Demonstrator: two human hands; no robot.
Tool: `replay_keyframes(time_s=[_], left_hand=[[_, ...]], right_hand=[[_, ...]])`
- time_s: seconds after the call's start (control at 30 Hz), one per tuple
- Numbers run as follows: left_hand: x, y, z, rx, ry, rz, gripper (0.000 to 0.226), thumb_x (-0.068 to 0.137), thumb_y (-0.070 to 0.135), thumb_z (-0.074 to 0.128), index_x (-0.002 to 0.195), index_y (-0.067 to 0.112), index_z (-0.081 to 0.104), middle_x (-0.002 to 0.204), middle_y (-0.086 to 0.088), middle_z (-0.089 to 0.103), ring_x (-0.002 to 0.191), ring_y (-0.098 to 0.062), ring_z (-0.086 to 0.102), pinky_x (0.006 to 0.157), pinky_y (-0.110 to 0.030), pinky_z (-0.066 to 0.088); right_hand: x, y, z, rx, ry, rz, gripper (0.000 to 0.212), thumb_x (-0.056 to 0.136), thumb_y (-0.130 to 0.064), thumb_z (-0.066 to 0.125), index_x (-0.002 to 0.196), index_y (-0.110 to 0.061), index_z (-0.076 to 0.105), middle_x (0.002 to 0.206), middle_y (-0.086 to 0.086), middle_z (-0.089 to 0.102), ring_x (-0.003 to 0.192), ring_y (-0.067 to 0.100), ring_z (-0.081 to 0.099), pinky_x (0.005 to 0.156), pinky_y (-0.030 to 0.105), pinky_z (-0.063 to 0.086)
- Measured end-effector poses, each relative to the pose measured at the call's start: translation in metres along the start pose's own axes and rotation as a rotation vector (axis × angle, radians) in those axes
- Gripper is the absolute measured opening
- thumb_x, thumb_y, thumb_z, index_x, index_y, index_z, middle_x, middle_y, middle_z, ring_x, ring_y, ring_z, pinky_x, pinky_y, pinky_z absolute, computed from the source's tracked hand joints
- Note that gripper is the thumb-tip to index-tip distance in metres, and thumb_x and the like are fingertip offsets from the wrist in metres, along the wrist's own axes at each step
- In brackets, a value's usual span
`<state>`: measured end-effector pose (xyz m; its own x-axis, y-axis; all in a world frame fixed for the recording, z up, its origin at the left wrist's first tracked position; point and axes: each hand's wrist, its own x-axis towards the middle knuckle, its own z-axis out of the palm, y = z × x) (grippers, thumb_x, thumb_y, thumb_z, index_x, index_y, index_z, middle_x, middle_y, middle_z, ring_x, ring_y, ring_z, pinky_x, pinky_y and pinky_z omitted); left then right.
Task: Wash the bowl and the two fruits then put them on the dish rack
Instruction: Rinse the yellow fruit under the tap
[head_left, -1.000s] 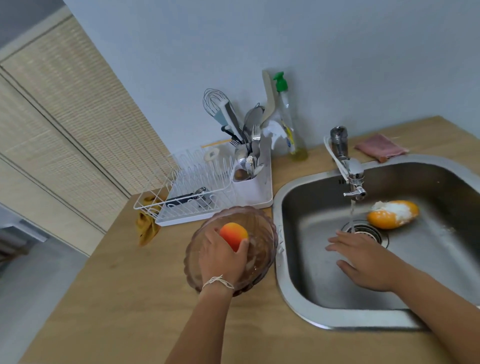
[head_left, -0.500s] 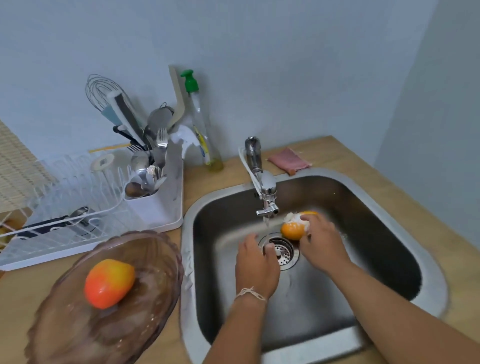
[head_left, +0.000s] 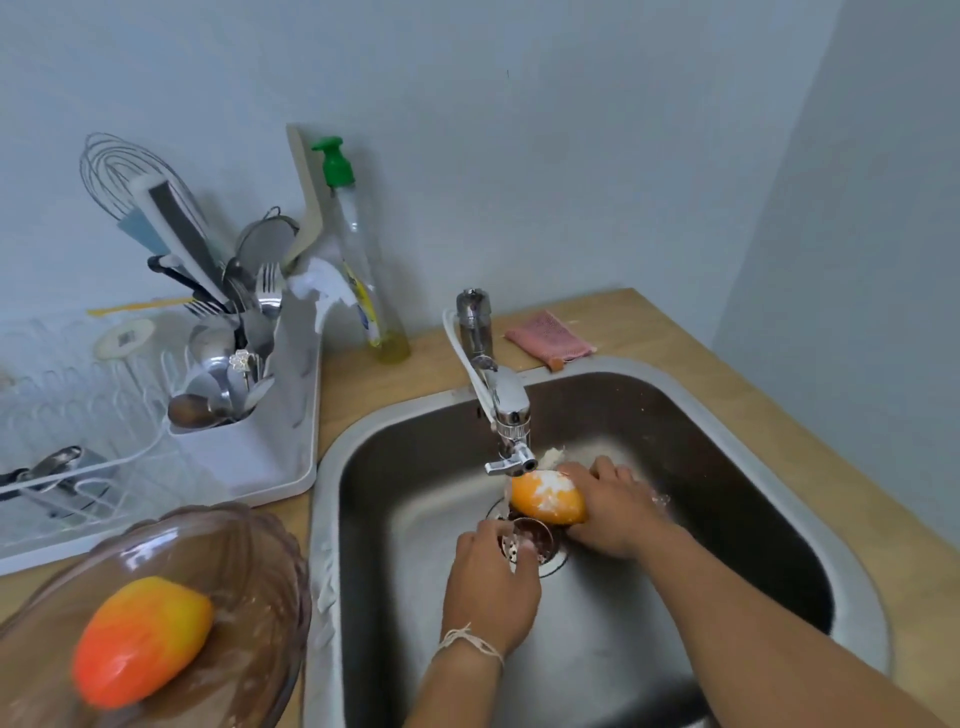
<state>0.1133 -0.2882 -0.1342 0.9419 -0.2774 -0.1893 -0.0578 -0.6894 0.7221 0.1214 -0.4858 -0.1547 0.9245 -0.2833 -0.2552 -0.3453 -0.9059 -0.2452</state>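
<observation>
the right hand (head_left: 615, 506) holds a soapy orange fruit (head_left: 548, 498) inside the sink (head_left: 779, 519), fingers wrapped round its right end, keeping it just under the tap spout (head_left: 511, 441) and above the drain (head_left: 540, 540). white suds cover the top of that fruit. the left hand (head_left: 491, 582) hovers low over the drain, just beside the fruit, fingers loosely curled downward and gripping nothing; a string bracelet (head_left: 470, 640) circles its wrist. to the left of the sink, on the wooden tabletop (head_left: 363, 384), sits a brownish clear glass bowl (head_left: 249, 571), wet and sudsy inside, with the second fruit (head_left: 140, 639), orange-red, lying in it. behind the bowl stands the white dish rack (head_left: 260, 457), its cutlery holder (head_left: 228, 405) crammed with spoons, forks and a whisk (head_left: 122, 171). a dish soap bottle (head_left: 363, 270) with a green pump stands against the wall between the rack and the tap, and a pink cloth (head_left: 550, 343) lies on the tabletop behind the sink rim.
</observation>
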Motion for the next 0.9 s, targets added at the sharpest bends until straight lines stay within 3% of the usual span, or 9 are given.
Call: replay_keyframes(time_s=[0.2,0.3,0.4,0.5,0.57,0.63,0.7,0.77,0.9], left_hand=[[0.006,-0.004,-0.007,-0.187,0.036,-0.266,0.053,0.098,0.041,0.049,0.142,0.013,0.040,0.138,-0.014,0.056,0.121,-0.032,0.057,0.099,-0.036,0.046],[0.007,0.000,-0.009,-0.362,0.070,-0.313,0.048,0.095,0.045,0.048,0.131,0.013,0.050,0.127,-0.014,0.061,0.111,-0.034,0.061,0.098,-0.044,0.050],[0.009,-0.002,-0.009,-0.495,0.153,-0.281,0.056,0.077,0.056,0.052,0.122,0.023,0.053,0.119,-0.007,0.063,0.105,-0.030,0.062,0.091,-0.052,0.054],[0.007,0.001,-0.010,-0.523,0.160,-0.259,0.052,0.072,0.055,0.054,0.119,0.033,0.054,0.118,-0.002,0.060,0.105,-0.027,0.061,0.088,-0.054,0.056],[0.005,0.003,-0.011,-0.545,0.156,-0.253,0.042,0.076,0.048,0.053,0.117,0.038,0.053,0.117,0.001,0.058,0.104,-0.026,0.060,0.084,-0.055,0.058],[0.003,0.005,-0.013,-0.586,0.147,-0.263,0.033,0.076,0.043,0.049,0.109,0.041,0.054,0.110,0.002,0.060,0.100,-0.025,0.061,0.082,-0.056,0.059],[0.002,0.007,-0.015,-0.626,0.146,-0.274,0.027,0.075,0.041,0.046,0.100,0.042,0.056,0.102,0.000,0.063,0.094,-0.025,0.063,0.082,-0.059,0.058],[0.001,0.009,-0.019,-0.671,0.156,-0.279,0.024,0.077,0.037,0.045,0.096,0.041,0.059,0.100,-0.003,0.064,0.092,-0.026,0.063,0.080,-0.060,0.058],[0.007,0.008,-0.025,-0.760,0.174,-0.325,0.023,0.090,0.022,0.045,0.101,0.032,0.063,0.107,-0.005,0.061,0.098,-0.026,0.060,0.077,-0.055,0.061]], right_hand=[[-0.026,-0.024,0.000,0.300,-0.229,-0.181,0.080,0.077,-0.027,0.068,0.143,-0.052,0.030,0.131,0.005,0.044,0.123,0.029,0.049,0.107,0.038,0.041],[-0.038,-0.033,0.000,0.427,-0.191,-0.195,0.078,0.073,-0.023,0.068,0.138,-0.051,0.035,0.130,0.003,0.045,0.117,0.024,0.053,0.099,0.036,0.048],[-0.050,-0.039,0.003,0.534,-0.148,-0.214,0.072,0.076,-0.018,0.074,0.136,-0.040,0.038,0.129,-0.001,0.050,0.109,0.014,0.056,0.084,0.021,0.049],[-0.062,-0.045,0.003,0.560,-0.164,-0.221,0.070,0.079,-0.032,0.076,0.136,-0.037,0.034,0.126,-0.009,0.053,0.105,0.008,0.059,0.086,0.024,0.051],[-0.065,-0.047,0.004,0.575,-0.163,-0.249,0.073,0.080,-0.042,0.075,0.139,-0.040,0.034,0.131,-0.012,0.052,0.114,0.008,0.057,0.094,0.027,0.050],[-0.067,-0.050,0.001,0.572,-0.175,-0.300,0.069,0.084,-0.043,0.073,0.139,-0.052,0.032,0.136,-0.020,0.050,0.119,0.001,0.053,0.099,0.021,0.045],[-0.070,-0.055,-0.006,0.598,-0.195,-0.346,0.061,0.087,-0.041,0.071,0.125,-0.066,0.030,0.125,-0.033,0.050,0.113,-0.009,0.053,0.092,0.011,0.042],[-0.070,-0.058,-0.009,0.613,-0.197,-0.372,0.060,0.088,-0.046,0.070,0.121,-0.072,0.026,0.126,-0.034,0.048,0.115,-0.009,0.051,0.095,0.014,0.043],[-0.060,-0.061,-0.001,0.606,-0.215,-0.342,0.075,0.089,-0.071,0.048,0.151,-0.055,0.009,0.151,-0.020,0.033,0.136,0.008,0.041,0.103,0.028,0.040]])
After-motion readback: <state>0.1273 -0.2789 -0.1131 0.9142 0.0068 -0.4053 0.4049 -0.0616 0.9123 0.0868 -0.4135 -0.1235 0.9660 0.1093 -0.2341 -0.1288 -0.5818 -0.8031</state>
